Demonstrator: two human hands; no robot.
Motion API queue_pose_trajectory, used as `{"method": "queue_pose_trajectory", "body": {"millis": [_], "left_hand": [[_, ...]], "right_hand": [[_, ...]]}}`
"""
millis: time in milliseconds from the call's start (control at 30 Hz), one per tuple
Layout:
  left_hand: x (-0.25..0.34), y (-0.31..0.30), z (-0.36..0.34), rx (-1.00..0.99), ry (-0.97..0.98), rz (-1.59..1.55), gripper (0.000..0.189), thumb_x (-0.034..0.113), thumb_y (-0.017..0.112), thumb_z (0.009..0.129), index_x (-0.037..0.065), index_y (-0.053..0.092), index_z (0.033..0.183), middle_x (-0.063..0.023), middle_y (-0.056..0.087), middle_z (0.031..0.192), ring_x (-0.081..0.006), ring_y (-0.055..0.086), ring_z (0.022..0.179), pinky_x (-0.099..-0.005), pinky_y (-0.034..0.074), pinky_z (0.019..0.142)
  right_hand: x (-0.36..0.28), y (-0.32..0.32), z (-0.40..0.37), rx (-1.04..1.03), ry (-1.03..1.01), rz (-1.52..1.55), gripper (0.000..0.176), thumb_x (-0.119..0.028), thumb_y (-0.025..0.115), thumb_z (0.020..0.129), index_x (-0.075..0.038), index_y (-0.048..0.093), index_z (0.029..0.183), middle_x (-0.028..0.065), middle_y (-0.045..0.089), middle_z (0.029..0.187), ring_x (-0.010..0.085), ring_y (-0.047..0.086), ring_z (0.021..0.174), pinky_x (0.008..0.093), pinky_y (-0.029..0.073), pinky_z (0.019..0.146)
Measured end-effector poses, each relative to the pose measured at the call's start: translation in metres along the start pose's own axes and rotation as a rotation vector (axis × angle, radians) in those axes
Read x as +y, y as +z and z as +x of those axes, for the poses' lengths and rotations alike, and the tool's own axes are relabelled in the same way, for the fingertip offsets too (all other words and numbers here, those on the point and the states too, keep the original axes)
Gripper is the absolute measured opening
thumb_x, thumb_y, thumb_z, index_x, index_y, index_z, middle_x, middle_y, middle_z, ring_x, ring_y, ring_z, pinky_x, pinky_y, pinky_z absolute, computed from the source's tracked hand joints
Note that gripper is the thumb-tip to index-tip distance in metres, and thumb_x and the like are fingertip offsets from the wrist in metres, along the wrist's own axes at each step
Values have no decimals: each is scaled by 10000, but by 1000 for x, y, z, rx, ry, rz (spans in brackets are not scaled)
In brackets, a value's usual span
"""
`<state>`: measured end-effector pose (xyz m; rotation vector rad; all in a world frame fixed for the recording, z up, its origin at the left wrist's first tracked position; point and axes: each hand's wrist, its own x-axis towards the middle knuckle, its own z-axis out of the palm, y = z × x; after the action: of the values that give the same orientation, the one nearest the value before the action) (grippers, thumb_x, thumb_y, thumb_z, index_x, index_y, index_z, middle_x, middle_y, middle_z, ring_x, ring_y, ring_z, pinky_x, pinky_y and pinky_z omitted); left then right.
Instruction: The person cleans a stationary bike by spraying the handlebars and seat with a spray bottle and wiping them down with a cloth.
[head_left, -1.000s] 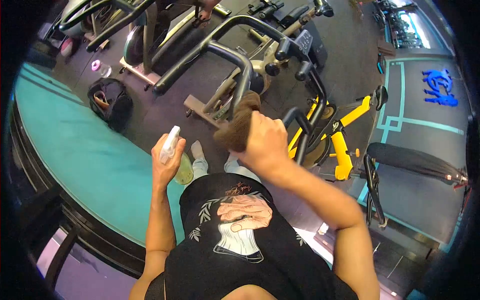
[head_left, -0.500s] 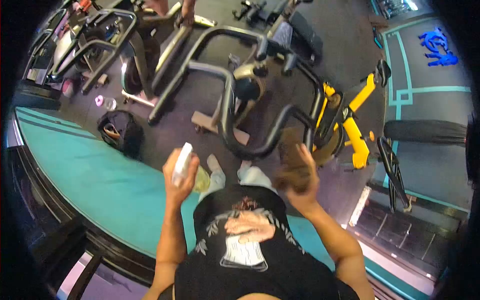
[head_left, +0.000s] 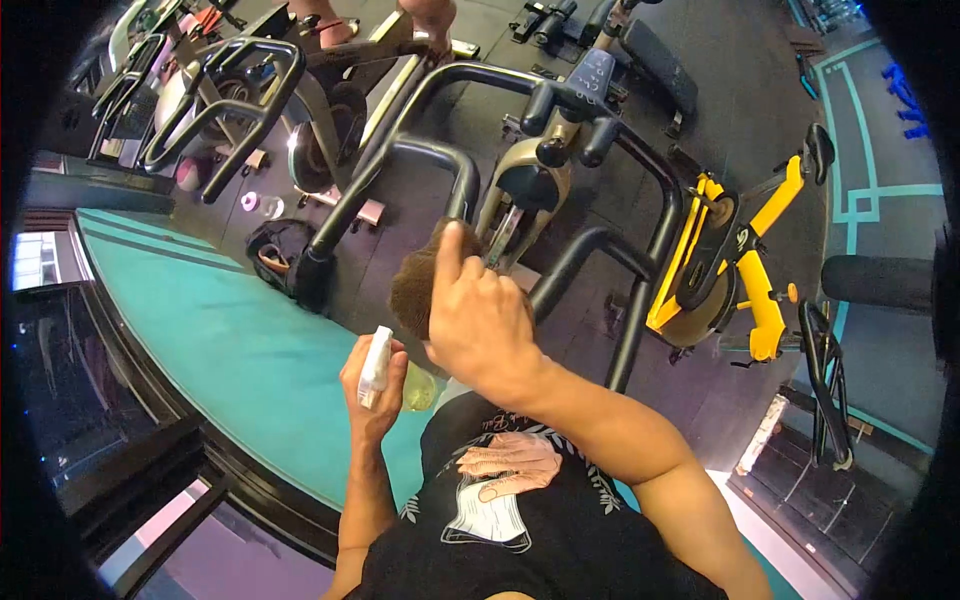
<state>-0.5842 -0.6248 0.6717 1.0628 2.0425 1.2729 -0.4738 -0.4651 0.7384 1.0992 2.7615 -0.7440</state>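
My left hand [head_left: 362, 395] is closed round the neck of a spray bottle [head_left: 421, 389] with a white trigger head and a clear, yellow-green body. In my right hand [head_left: 487, 325] is a brown cloth [head_left: 414, 287], bunched under the palm, with the index finger stretched forward over it. Hand and cloth overlap the curved black handlebar [head_left: 450, 158] of an exercise machine [head_left: 530, 185] in front of me. They hide the lower bend of that bar.
Left of the machine, a black bag [head_left: 280, 262] and a pink-capped bottle [head_left: 262, 205] stand on the floor. A yellow exercise bike [head_left: 765, 280] is at the right. Another person's legs [head_left: 430, 20] show at the top, near more machines.
My right hand has swung left and forward with the brown cloth, from beside the handlebar's right side to its lower middle. My left hand still holds the spray bottle. The view has shifted slightly.
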Motion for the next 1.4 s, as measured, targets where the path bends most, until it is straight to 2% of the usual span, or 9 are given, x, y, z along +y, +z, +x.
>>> {"method": "queue_pose_trajectory", "body": {"millis": [133, 267, 400, 467, 533, 800, 967, 1100, 1400], "left_hand": [[7, 9, -2, 32, -20, 5, 121, 77, 684, 911, -35, 639, 915, -101, 608, 829, -203, 584, 716, -328, 473, 664], [9, 22, -4, 83, -18, 11, 122, 79, 689, 911, -32, 641, 922, -94, 603, 825, -183, 579, 707, -321, 469, 656], [22, 28, -7, 103, -51, 39, 135, 91, 694, 911, -34, 648, 931, -103, 620, 837, -195, 598, 721, -328, 480, 662], [22, 31, -11, 147, -70, 54, 139, 94, 697, 910, -35, 651, 933, -107, 626, 841, -202, 605, 727, -330, 484, 666], [21, 33, -14, 191, -128, -26, 140, 93, 699, 906, -36, 654, 937, -112, 632, 846, -213, 616, 749, -334, 490, 687], [-3, 24, 14, 142, -74, -107, 141, 88, 693, 897, -43, 656, 932, -122, 642, 862, -242, 621, 766, -352, 489, 716], [-32, 5, 41, 78, -71, -181, 154, 107, 705, 893, -37, 661, 925, -130, 638, 850, -258, 623, 762, -358, 490, 710], [-57, -10, 59, 75, -103, -236, 167, 125, 718, 888, -32, 665, 910, -137, 638, 840, -281, 631, 755, -368, 495, 697], [-74, -40, 83, -33, -91, -246, 156, 111, 694, 893, -37, 649, 914, -143, 633, 872, -295, 621, 787, -375, 489, 736]], "right_hand": [[47, 25, -37, 533, -453, -271, 551, -221, 543, 862, 45, 559, 1344, 324, 625, 1143, 374, 645, 972, 414, 518, 875], [113, 18, -83, 390, -738, 57, 444, -194, 540, 867, -81, 646, 1283, 242, 585, 1346, 382, 577, 1235, 451, 452, 1063], [165, -1, -123, 394, -325, 555, 390, -195, 659, 917, -24, 636, 1267, 220, 576, 1357, 334, 600, 1206, 439, 492, 1031], [198, 5, -145, 685, 644, 1173, 347, -233, 628, 991, -9, 630, 1256, 180, 616, 1306, 264, 629, 1165, 394, 516, 980], [182, -29, -127, 871, 574, 1221, 327, -247, 638, 997, -11, 639, 1224, 153, 655, 1224, 215, 653, 1103, 357, 524, 946], [52, 2, -47, 129, -138, 64, 1147, -267, 823, 709, 107, 131, 1544, 319, 241, 1582, 474, 222, 1487, 542, 103, 1225], [32, 22, 34, 122, 478, 982, 336, -280, 656, 986, -4, 603, 1172, 67, 666, 1106, 183, 612, 994, 354, 490, 894], [47, 46, 77, 556, 569, 780, 273, -264, 663, 974, -22, 647, 1101, 67, 689, 999, 173, 631, 901, 347, 500, 827], [121, 41, 267, 194, 390, -49, 449, -367, 658, 894, 19, 654, 1123, 271, 686, 1121, 451, 635, 1106, 501, 504, 952]]}}
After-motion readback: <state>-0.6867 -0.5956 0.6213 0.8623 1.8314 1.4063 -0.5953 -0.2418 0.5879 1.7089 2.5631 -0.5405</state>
